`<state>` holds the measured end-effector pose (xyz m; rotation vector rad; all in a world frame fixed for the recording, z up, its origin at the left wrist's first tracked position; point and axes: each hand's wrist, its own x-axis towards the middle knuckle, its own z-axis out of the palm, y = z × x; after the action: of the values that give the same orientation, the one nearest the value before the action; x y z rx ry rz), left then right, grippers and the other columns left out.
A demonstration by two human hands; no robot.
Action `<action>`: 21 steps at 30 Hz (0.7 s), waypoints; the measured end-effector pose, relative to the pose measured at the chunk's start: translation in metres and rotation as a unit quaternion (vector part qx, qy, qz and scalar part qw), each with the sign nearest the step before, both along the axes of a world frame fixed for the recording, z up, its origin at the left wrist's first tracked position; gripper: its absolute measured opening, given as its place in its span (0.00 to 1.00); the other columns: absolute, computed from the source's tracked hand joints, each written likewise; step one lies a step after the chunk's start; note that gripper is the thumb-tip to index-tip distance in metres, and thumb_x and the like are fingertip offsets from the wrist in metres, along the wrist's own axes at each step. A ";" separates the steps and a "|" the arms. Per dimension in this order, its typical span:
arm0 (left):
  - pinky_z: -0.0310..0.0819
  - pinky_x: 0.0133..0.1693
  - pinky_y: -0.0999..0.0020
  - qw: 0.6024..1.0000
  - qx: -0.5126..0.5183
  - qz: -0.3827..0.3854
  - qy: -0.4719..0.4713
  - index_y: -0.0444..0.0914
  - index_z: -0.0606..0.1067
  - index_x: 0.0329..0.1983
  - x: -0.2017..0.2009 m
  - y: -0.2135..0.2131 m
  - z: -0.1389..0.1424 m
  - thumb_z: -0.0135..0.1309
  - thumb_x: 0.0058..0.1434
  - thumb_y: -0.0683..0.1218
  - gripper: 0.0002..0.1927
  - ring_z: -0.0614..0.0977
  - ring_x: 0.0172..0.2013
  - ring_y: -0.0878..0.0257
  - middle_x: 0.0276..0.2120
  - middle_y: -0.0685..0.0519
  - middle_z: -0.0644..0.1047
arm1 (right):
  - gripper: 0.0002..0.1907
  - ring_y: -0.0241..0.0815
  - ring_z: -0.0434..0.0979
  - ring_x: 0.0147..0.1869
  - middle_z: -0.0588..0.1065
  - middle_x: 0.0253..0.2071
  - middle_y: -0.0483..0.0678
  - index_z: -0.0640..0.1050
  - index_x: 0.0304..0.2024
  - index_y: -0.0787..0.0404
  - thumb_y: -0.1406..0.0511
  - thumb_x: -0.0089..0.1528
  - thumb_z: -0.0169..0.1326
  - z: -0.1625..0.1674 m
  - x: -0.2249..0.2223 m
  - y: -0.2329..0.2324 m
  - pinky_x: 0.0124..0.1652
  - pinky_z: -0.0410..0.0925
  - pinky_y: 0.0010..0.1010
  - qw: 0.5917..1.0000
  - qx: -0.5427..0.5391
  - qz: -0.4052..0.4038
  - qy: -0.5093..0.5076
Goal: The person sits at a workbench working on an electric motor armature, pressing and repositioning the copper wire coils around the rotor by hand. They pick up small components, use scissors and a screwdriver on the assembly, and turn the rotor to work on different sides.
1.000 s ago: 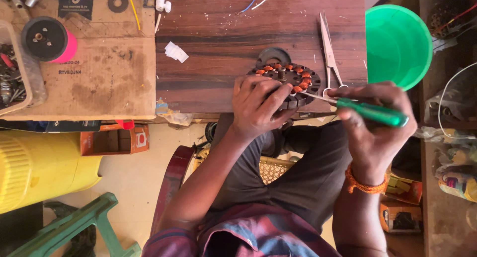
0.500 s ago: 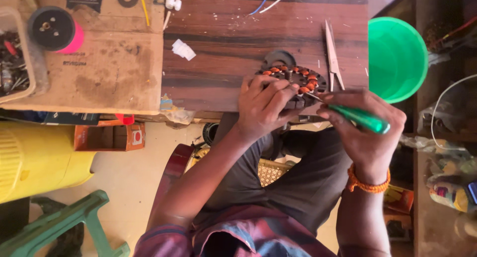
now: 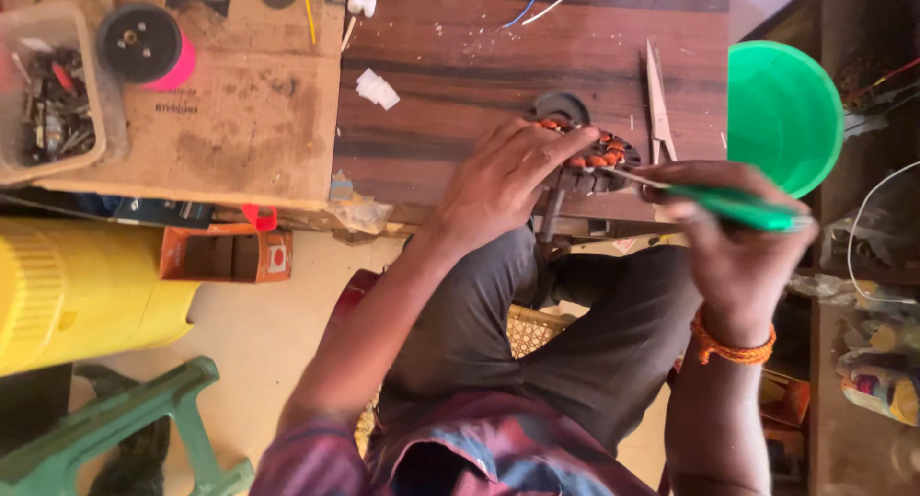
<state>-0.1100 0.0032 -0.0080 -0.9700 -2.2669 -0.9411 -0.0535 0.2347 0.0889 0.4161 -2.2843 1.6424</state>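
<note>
Left hand (image 3: 503,180) clasping wound stator (image 3: 594,161) on dark wooden bench (image 3: 460,122), right hand (image 3: 738,237) gripping green screwdriver (image 3: 738,207), cluttered workshop

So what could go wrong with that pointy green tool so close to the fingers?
The screwdriver in the right hand points toward the left hand steadying the wound coil ring; a slip might jab those fingers or nick the orange windings. The ring also sits near the table edge, so a hard push could perhaps tip it off.
</note>
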 end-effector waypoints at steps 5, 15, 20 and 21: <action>0.70 0.54 0.63 0.997 0.068 -0.020 0.017 0.51 0.51 0.80 -0.010 0.002 0.016 0.66 0.62 0.34 0.51 0.74 0.48 0.58 0.54 0.58 0.77 | 0.24 0.45 0.82 0.40 0.79 0.42 0.59 0.73 0.50 0.71 0.54 0.75 0.62 -0.029 0.008 0.045 0.39 0.76 0.30 0.983 -0.159 -0.064 0.064; 0.70 0.53 0.61 0.997 -0.055 0.034 0.053 0.54 0.62 0.76 -0.026 0.011 0.043 0.59 0.65 0.36 0.39 0.72 0.46 0.59 0.51 0.61 0.77 | 0.22 0.53 0.81 0.48 0.75 0.42 0.61 0.68 0.53 0.72 0.59 0.77 0.59 -0.083 0.019 0.092 0.52 0.80 0.42 0.965 -0.242 -0.085 0.058; 0.72 0.54 0.60 0.996 -0.071 0.041 0.043 0.52 0.64 0.75 -0.020 0.004 0.032 0.57 0.66 0.36 0.37 0.73 0.47 0.59 0.53 0.60 0.75 | 0.22 0.53 0.80 0.46 0.73 0.41 0.59 0.68 0.52 0.71 0.58 0.76 0.61 -0.091 0.022 0.089 0.49 0.79 0.42 0.966 -0.236 -0.093 0.054; 0.72 0.55 0.61 0.997 -0.065 0.038 0.034 0.52 0.64 0.76 -0.020 0.001 0.031 0.58 0.66 0.35 0.37 0.73 0.48 0.60 0.54 0.61 0.75 | 0.22 0.53 0.80 0.46 0.74 0.41 0.59 0.68 0.52 0.71 0.58 0.76 0.61 -0.090 0.022 0.087 0.49 0.79 0.42 0.966 -0.238 -0.093 0.049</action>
<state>-0.1298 0.0039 0.0226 -0.9476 -2.3143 -0.7245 -0.0312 0.3218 -0.0014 0.1571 -1.7175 1.9405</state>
